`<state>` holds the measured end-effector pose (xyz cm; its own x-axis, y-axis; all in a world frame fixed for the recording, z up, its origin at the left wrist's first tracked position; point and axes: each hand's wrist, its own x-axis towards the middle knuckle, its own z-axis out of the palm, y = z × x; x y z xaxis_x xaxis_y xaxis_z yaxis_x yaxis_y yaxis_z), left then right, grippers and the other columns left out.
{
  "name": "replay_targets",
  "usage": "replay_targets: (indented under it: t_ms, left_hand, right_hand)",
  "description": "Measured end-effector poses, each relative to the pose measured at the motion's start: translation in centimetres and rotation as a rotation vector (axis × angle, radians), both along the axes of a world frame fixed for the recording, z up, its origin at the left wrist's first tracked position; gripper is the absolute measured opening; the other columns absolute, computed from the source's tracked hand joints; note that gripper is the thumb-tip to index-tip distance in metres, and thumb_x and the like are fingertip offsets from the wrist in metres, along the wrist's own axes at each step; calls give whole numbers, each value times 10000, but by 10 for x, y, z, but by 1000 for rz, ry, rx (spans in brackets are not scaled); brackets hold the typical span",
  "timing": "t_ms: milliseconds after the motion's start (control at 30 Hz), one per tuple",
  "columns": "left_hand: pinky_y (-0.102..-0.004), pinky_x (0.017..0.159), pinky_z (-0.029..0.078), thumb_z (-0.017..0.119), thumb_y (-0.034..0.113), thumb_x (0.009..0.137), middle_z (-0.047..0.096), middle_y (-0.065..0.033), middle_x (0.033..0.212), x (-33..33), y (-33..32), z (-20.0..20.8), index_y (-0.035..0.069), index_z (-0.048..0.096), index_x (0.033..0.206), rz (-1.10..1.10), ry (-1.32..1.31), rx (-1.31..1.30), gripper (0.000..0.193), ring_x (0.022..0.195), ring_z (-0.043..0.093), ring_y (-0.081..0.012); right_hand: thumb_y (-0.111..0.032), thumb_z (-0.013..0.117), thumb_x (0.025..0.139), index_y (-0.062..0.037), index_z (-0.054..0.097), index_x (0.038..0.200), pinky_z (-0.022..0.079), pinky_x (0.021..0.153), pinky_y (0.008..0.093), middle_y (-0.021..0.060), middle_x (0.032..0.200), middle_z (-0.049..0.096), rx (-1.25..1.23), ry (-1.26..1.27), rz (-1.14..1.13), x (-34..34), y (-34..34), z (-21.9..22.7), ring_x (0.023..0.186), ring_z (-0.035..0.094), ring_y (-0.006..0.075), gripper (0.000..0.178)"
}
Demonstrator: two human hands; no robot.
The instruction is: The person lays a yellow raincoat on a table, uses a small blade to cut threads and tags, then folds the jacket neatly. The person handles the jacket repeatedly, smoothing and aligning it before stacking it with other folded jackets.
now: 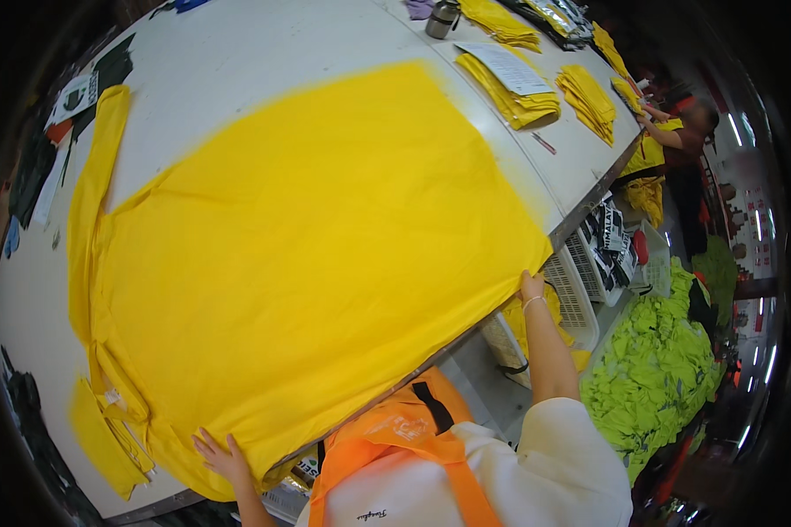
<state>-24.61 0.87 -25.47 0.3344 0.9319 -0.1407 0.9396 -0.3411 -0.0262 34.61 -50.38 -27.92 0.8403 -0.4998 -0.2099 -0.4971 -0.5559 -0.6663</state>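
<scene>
A large yellow long-sleeved garment (316,228) lies spread across the white table (228,61). One sleeve stretches up along its left side, and the collar area with a small pale label is at the lower left. My left hand (222,455) rests on the cloth near the front edge, fingers spread and holding nothing. At the right, my right hand (532,285) pinches the garment's corner where it reaches the table's edge.
Folded yellow garments (510,92) with a printed sheet on top lie at the far right, near a metal flask (443,18). Below the edge stand white plastic baskets (574,303) and a heap of lime-green garments (655,360). Another person (685,140) works beyond the table's right end.
</scene>
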Motion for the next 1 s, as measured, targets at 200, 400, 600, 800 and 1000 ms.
replay_targets:
  t_ms: [200,400,600,800,1000]
  left_hand:
    - [-520,1043,206,560,366,840,249,-234,1427,91,18,21,55,303,1386,-261,-174,254,678,1312,250,-376]
    - [-568,1066,76,575,420,792,162,-142,1490,416,-69,39,139,285,1411,-626,-333,103,738,1363,124,-368]
    - [-580,1047,132,575,483,807,250,-151,1454,533,-118,20,135,319,1396,-572,-34,104,731,1326,218,-373]
    - [-311,755,427,623,316,815,575,-123,998,697,-170,117,32,479,1256,-390,-648,-565,544,845,531,-210]
    - [-230,568,418,524,115,874,602,-22,713,754,-165,123,-24,628,1028,-262,-784,-642,232,588,509,-97]
  right_hand:
    - [-208,635,824,48,490,1183,346,985,420,223,1210,489,-389,-299,436,81,37,66,1160,421,360,464]
    - [-280,624,810,40,543,1101,433,862,410,214,1058,579,-372,-137,818,202,120,49,1005,532,362,440]
    - [-243,602,814,22,590,921,477,729,401,217,891,624,91,60,1222,235,126,61,827,598,358,286]
    - [-272,573,830,-8,569,1028,480,732,420,215,890,625,167,1,1685,189,157,144,824,602,367,330]
    - [-359,542,871,-21,602,990,487,721,394,194,875,639,177,532,1618,268,173,129,789,630,319,364]
